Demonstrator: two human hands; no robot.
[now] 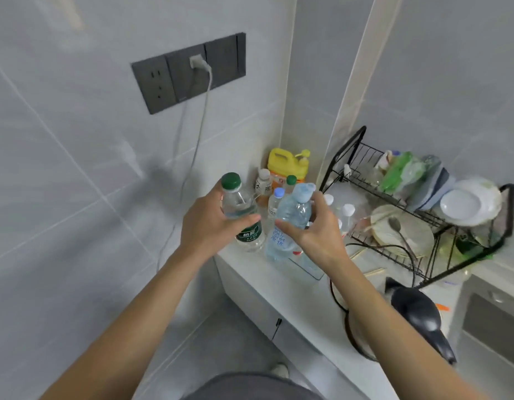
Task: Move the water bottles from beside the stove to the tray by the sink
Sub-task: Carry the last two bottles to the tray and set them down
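Two bottles in hand. Your left hand [205,223] wraps the green-capped bottle [244,215]; your right hand [310,226] wraps the blue-capped bottle [290,223]. Both are held over the counter's [302,295] left end, near its front edge. Behind them stand three small bottles [274,202] and one yellow jug [287,166]. One dish rack [423,215] crowds the right; bare counter lies in front.
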